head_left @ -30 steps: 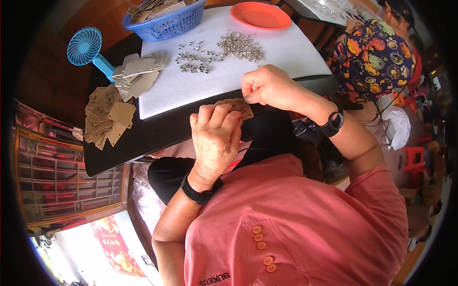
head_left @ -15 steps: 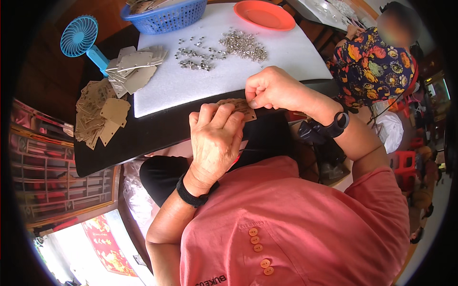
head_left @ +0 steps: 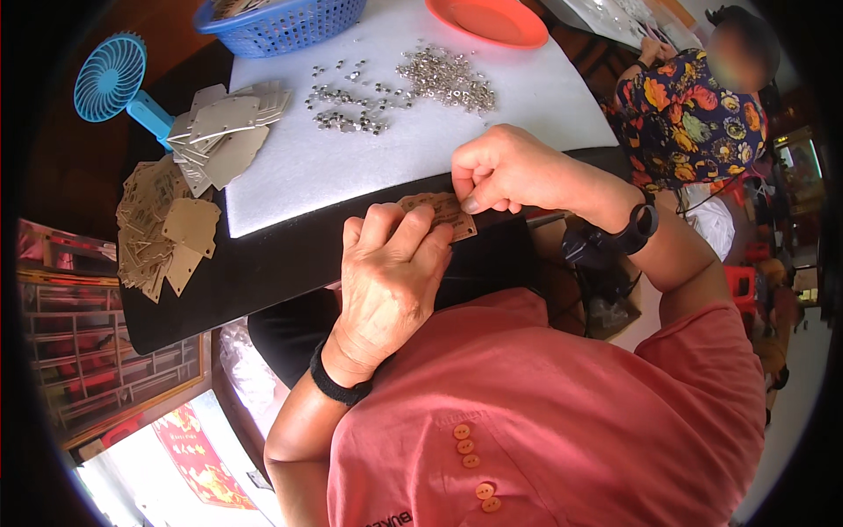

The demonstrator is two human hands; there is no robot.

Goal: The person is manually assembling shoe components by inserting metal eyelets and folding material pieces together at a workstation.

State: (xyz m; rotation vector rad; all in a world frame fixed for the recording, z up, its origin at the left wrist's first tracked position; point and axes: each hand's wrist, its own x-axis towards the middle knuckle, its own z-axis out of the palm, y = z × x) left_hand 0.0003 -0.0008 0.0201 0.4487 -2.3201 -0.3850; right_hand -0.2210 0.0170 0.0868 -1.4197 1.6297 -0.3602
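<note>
Card [head_left: 450, 211] held in left hand [head_left: 386, 272], right hand [head_left: 502, 171] pinched at its edge, metal bits [head_left: 446, 77] well apart

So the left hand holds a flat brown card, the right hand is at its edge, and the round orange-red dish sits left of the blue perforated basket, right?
Not quite: the head view shows the round orange-red dish to the right of the blue perforated basket. The rest holds: the left hand has the flat brown card, with the right hand at its edge.
</note>
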